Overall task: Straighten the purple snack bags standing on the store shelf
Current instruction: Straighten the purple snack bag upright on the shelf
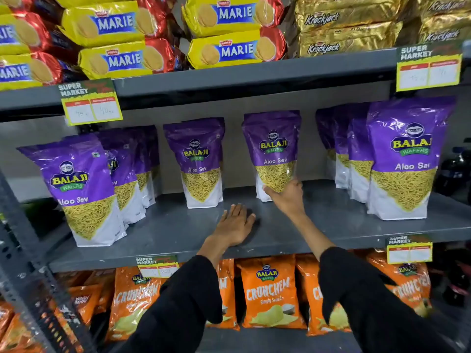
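Note:
Purple Balaji Aloo Sev bags stand on the grey middle shelf (293,233). My right hand (286,196) grips the lower right corner of the centre-right purple bag (272,146), which stands upright. My left hand (235,224) lies flat on the bare shelf, palm down, fingers apart, holding nothing. Left of the gripped one stands another single bag (197,159). A row of bags at the far left (81,187) leans left, with several more behind it. Another row stands at the right, led by a large bag (405,159).
Yellow Marie biscuit packs (229,29) and gold Krackjack packs (349,29) fill the shelf above. Orange Crunchem chip bags (270,291) sit on the shelf below. Price tags (90,103) hang from the shelf edges. A perforated metal upright (30,250) runs down the left.

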Available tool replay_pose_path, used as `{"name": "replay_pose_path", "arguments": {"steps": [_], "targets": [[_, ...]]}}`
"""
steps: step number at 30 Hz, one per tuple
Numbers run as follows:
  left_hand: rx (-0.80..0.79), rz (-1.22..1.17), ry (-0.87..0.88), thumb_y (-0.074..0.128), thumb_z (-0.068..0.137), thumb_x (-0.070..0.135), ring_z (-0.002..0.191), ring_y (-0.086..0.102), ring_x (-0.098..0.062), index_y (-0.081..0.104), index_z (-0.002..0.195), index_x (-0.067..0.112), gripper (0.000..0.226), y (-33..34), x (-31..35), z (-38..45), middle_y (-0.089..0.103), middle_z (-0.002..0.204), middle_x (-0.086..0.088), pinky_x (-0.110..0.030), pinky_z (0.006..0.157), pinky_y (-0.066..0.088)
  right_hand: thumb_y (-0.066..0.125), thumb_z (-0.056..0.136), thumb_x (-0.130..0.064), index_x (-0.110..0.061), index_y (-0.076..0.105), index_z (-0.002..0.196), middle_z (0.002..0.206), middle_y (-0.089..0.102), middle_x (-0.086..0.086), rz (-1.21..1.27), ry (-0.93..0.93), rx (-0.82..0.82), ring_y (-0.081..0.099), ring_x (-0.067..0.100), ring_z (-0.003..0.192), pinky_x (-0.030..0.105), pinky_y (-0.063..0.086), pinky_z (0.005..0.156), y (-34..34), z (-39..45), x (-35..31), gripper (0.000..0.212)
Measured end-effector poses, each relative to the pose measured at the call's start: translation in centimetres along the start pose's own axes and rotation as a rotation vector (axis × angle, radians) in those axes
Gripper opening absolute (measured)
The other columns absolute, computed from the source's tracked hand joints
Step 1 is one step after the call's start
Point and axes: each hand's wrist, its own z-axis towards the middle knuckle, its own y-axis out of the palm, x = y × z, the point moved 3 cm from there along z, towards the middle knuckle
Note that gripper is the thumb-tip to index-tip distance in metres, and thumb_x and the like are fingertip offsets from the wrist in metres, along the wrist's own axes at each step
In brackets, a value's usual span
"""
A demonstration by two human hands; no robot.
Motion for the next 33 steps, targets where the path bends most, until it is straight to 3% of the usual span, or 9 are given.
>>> {"name": "replay_pose_path", "arguments": {"steps": [5,7,10,19,24,33], "targets": [[-0.063,0.044,0.001,0.017,0.106,0.044,0.157,0.002,-0.023,0.009,0.159,0.009,0.064,0.7,-0.6,0.7,0.004,0.169,-0.009,-0.043,0.126,0.002,0.088,0.064,-0.049,0.002,0.004,0.154,0.157,0.019,0.028,-0.064,0.094,0.027,0.023,0.046,0.144,0.06,0.036,0.109,1.4,1.6,-1.0,0.134],[-0.056,0.06,0.013,0.018,0.106,0.044,0.157,0.002,-0.023,0.009,0.159,0.009,0.064,0.9,-0.6,0.7,0.004,0.169,-0.009,-0.043,0.127,0.003,0.09,0.061,-0.049,0.001,-0.001,0.155,0.16,0.011,0.028,-0.093,0.106,0.051,0.017,0.046,0.147,0.065,0.033,0.108,2.0,1.9,-1.0,0.14],[-0.048,0.074,0.019,0.018,0.106,0.043,0.157,0.004,-0.023,0.009,0.159,0.009,0.064,1.0,-0.9,1.0,0.005,0.169,-0.009,-0.043,0.126,0.004,0.093,0.055,-0.048,0.001,-0.002,0.155,0.16,0.013,0.027,-0.088,0.11,0.101,0.017,0.045,0.148,0.067,0.035,0.108,3.1,2.6,-0.9,0.147],[-0.018,0.071,0.036,0.02,0.105,0.044,0.156,0.008,-0.024,0.013,0.158,0.01,0.063,1.4,-1.1,1.4,0.011,0.169,-0.009,-0.043,0.126,0.007,0.094,0.06,-0.034,0.0,0.005,0.154,0.156,0.023,0.026,-0.157,0.118,0.162,0.027,0.044,0.144,0.064,0.038,0.107,3.9,2.8,-0.5,0.134],[-0.015,0.06,0.044,0.021,0.104,0.044,0.156,0.008,-0.023,0.013,0.159,0.011,0.064,1.4,-1.1,1.4,0.012,0.169,-0.008,-0.043,0.127,0.007,0.094,0.059,-0.038,0.003,0.012,0.152,0.149,0.032,0.027,-0.212,0.098,0.183,0.037,0.045,0.137,0.057,0.039,0.109,3.6,2.5,-0.9,0.13],[-0.029,0.076,0.04,0.021,0.105,0.044,0.156,0.007,-0.022,0.012,0.159,0.011,0.064,1.3,-1.2,1.4,0.011,0.169,-0.007,-0.043,0.127,0.007,0.093,0.061,-0.038,0.002,0.008,0.154,0.149,0.032,0.028,-0.225,0.095,0.165,0.038,0.045,0.135,0.061,0.043,0.102,2.8,1.2,-1.7,0.132]]}}
